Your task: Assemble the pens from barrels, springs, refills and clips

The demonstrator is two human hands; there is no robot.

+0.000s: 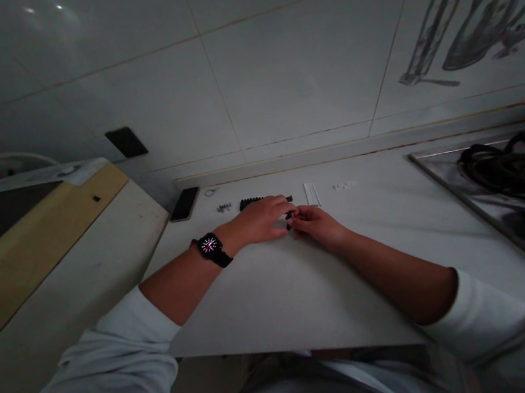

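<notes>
while your right hand [319,226], nearly closed, pinches the small black piece [288,217], it lies at those fingertips' left, between both hands; your left hand [262,219] curls beside it, grip unclear.

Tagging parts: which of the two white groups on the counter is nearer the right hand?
The thin white sticks, lying side by side just beyond the right hand; the small white pieces lie farther right.
</notes>
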